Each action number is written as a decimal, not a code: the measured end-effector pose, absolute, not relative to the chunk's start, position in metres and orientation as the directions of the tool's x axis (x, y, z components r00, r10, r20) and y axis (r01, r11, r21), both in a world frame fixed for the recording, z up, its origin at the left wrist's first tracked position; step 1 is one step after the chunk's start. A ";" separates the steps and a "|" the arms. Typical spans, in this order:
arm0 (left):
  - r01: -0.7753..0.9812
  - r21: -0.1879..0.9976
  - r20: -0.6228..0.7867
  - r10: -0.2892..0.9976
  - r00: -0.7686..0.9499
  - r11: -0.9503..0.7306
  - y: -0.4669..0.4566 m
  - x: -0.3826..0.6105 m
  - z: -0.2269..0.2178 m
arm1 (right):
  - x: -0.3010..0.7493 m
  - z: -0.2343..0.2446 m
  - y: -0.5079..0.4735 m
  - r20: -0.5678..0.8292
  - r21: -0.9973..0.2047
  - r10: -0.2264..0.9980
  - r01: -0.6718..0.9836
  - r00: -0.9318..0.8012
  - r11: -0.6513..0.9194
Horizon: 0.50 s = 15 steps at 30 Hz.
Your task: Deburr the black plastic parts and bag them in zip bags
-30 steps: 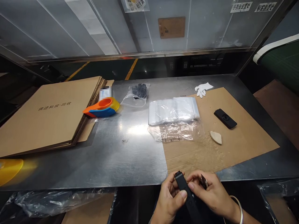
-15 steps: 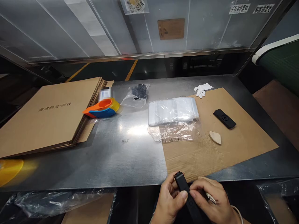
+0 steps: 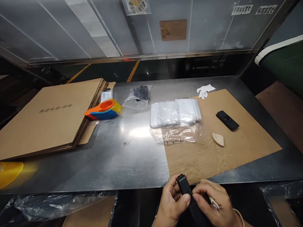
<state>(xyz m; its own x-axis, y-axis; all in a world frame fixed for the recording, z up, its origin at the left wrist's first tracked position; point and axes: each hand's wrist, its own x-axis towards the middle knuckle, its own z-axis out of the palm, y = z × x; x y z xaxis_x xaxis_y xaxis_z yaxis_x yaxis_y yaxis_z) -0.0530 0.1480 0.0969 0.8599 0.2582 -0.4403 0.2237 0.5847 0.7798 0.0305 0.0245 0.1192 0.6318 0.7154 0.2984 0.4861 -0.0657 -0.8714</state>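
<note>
A long black flat part [image 3: 187,194] is held below the near edge of the metal table [image 3: 123,157]. My left hand [image 3: 170,205] grips it from the left, thumb across its face. From the right, my right hand [image 3: 211,203] is closed over it, fingertips pressing its middle; a small pale piece shows under those fingers. On the brown cardboard sheet [image 3: 236,148] lie a second black part [image 3: 227,120] and a pale wedge [image 3: 218,139].
A stack of clear bags [image 3: 175,112] sits mid-table over a crumpled bag [image 3: 176,134]. Flat cartons [image 3: 47,116] lie at left beside an orange-blue tape dispenser [image 3: 103,109]. At the back are a bag of black parts [image 3: 139,94] and a white glove [image 3: 205,90].
My right hand has rolled over onto the black part, hiding the small dark piece it held up a second ago. The left hand and the table items have stayed put.
</note>
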 end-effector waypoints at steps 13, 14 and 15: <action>0.297 0.850 -0.433 0.256 0.864 0.435 0.154 -0.056 0.096 | 0.033 0.110 0.021 -0.070 -0.951 0.740 0.180 0.669 -0.253; 0.302 0.863 -0.426 0.262 0.866 0.406 0.155 -0.056 0.096 | 0.034 0.110 0.021 -0.096 -0.947 0.744 0.169 0.661 -0.272; 0.307 0.874 -0.421 0.270 0.866 0.378 0.155 -0.057 0.096 | 0.035 0.110 0.021 -0.104 -0.944 0.750 0.172 0.653 -0.280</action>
